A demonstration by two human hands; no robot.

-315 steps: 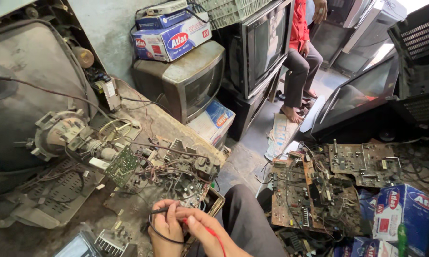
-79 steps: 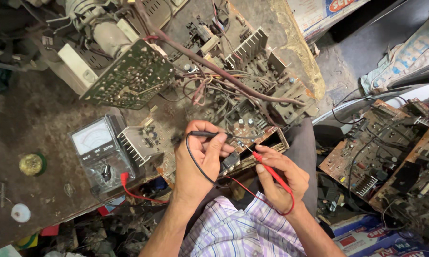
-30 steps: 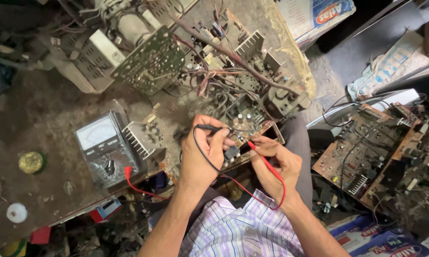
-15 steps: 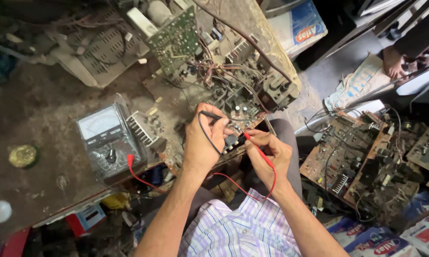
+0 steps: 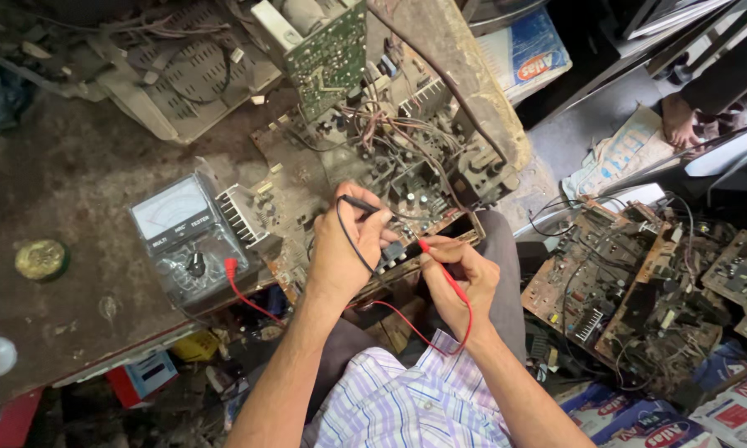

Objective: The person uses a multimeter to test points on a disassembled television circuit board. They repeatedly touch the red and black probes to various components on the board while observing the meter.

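Probes on the circuit board (image 5: 407, 187): left hand (image 5: 344, 249) pinches black probe (image 5: 361, 204), right hand (image 5: 465, 278) red probe (image 5: 440, 267) (meter (image 5: 193, 241) at 9 o'clock); next, steady tips

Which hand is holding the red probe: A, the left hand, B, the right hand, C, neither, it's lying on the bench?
B: the right hand grips the red probe at the circuit board, while the left hand holds the black probe.

Grimy workbench (image 5: 75, 207) with analog multimeter (image 5: 193, 241), circuit chassis (image 5: 390, 166), round tin (image 5: 42, 259)
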